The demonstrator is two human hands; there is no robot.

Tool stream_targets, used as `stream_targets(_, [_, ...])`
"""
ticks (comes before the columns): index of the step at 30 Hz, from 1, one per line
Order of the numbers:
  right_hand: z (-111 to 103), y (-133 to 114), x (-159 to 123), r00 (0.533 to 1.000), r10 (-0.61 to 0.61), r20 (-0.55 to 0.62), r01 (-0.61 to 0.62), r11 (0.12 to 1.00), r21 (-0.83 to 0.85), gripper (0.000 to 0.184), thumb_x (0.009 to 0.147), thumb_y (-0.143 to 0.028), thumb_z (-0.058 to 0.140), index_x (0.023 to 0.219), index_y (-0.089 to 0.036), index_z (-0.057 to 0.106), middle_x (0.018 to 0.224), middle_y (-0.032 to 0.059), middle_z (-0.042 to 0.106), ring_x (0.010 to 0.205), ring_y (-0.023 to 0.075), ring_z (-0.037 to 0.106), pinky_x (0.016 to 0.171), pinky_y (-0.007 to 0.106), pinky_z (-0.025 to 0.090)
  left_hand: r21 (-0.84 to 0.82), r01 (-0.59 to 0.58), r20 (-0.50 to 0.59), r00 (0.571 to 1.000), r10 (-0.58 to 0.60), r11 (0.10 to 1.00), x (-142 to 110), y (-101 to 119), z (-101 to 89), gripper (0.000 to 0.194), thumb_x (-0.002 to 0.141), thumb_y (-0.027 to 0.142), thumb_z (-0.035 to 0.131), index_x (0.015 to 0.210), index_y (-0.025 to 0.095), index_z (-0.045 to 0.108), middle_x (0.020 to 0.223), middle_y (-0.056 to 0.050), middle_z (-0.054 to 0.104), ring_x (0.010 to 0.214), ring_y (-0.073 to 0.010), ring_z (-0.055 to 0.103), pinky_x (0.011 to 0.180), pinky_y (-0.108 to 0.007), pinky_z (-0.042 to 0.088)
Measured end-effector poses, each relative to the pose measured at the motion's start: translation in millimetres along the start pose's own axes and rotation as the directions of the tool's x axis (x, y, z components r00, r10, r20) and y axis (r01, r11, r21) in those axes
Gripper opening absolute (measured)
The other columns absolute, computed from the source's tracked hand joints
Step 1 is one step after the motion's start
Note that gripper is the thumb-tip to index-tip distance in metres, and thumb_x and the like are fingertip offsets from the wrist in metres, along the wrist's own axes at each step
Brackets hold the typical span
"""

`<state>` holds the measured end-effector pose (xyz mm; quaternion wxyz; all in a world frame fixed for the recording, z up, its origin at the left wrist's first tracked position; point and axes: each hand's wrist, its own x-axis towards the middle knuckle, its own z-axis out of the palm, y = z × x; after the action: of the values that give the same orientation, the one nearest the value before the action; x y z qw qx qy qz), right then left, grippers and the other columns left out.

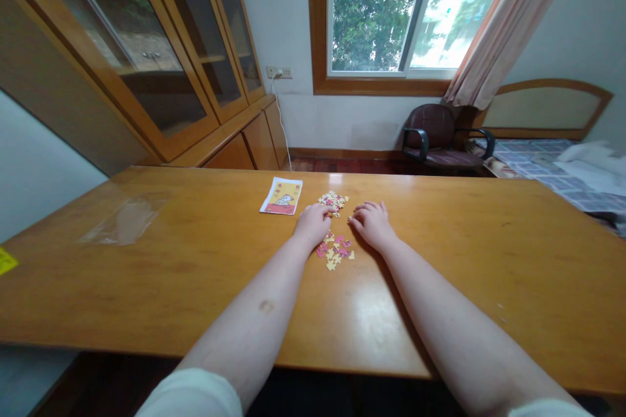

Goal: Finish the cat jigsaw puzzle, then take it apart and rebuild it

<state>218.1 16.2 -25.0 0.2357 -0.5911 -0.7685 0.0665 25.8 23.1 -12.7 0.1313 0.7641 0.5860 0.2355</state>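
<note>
Broadly, a long wooden table (220,287) fills the lower view, its varnished top catching the light. Beyond its far left part rises a wooden cabinet (190,111) with glass doors, and past the far edge is a window (376,13) with greenery outside. Beside that hangs a pale pink curtain (518,19), with a bed (533,156) to the right and a dark red armchair (433,130) below. On the left of the tabletop lies a clear plastic bag (124,220), flat and crinkled. The right hand (374,225) rests right of the puzzle pieces, palm down, its fingers loosely bent and slightly apart, with no grasp visible. The left hand (313,225) reaches in between the two groups of pieces, fingers pointing toward the far one; whether they pinch a piece cannot be told. Just left of the far group sits a picture card (282,197), yellow and pink with a white animal figure. Nearer the person, the near group (335,251) is scattered loosely in cream and pink; the far group (333,201) is a denser heap. Smallest is a wall socket (280,72) with a white cord plugged in.
</note>
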Motion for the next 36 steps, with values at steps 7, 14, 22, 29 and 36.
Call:
stream_targets(7, [2, 6, 4, 0.986, 0.151, -0.073, -0.150, 0.988, 0.019, 0.019, 0.084, -0.029, 0.053, 0.074, -0.022, 0.069, 0.103, 0.0043, 0.069, 0.115, 0.0260, 0.048, 0.108, 0.057, 0.011, 0.155, 0.012, 0.095, 0.995, -0.027, 0.988, -3, 1, -1.3, 0.041, 0.078, 0.020, 0.048, 0.111, 0.032, 0.069, 0.108, -0.003, 0.065, 0.103, -0.0230, 0.055, 0.092, -0.035, 0.043])
stream_targets(14, [0, 6, 4, 0.967, 0.232, -0.109, -0.235, 0.972, -0.009, 0.014, 0.077, -0.026, 0.055, 0.076, -0.021, 0.068, 0.098, 0.0059, 0.068, 0.105, 0.0253, 0.051, 0.107, 0.053, 0.019, 0.184, -0.014, 0.182, 0.983, -0.020, 0.983, -5, 6, -4.2, 0.038, 0.080, 0.028, 0.048, 0.111, 0.038, 0.068, 0.109, -0.002, 0.063, 0.104, -0.0241, 0.053, 0.093, -0.038, 0.041])
stream_targets(22, [-4, 2, 1, 0.991, 0.131, 0.001, -0.131, 0.991, 0.040, 0.025, 0.079, -0.022, 0.049, 0.078, -0.026, 0.073, 0.113, 0.0014, 0.066, 0.118, 0.0251, 0.045, 0.109, 0.054, 0.013, 0.176, 0.090, 0.055, 0.993, -0.101, 0.980, -2, 3, -6.8, 0.041, 0.079, 0.020, 0.047, 0.112, 0.032, 0.067, 0.111, -0.004, 0.064, 0.104, -0.0256, 0.054, 0.091, -0.038, 0.041])
stream_targets(29, [-4, -7, -4, 0.993, -0.053, 0.106, 0.058, 0.997, -0.043, 0.039, 0.086, -0.040, 0.052, 0.124, -0.036, 0.059, 0.142, 0.0033, 0.045, 0.135, 0.0297, 0.026, 0.109, 0.059, 0.007, 0.220, 0.123, 0.049, 0.989, -0.137, 0.968, -3, 2, -5.6, 0.045, 0.080, 0.023, 0.047, 0.124, 0.029, 0.058, 0.115, -0.008, 0.060, 0.108, -0.0270, 0.051, 0.094, -0.040, 0.039])
stream_targets(36, [-4, -8, -5, 0.993, 0.001, 0.121, 0.011, 0.995, -0.102, 0.033, 0.088, -0.051, 0.049, 0.110, -0.036, 0.069, 0.139, 0.0031, 0.049, 0.137, 0.0320, 0.024, 0.108, 0.062, 0.003, 0.246, 0.080, 0.131, 0.985, -0.115, 0.966, -5, 1, -2.4, 0.052, 0.081, 0.033, 0.047, 0.133, 0.040, 0.049, 0.119, -0.007, 0.055, 0.110, -0.0290, 0.048, 0.096, -0.044, 0.037])
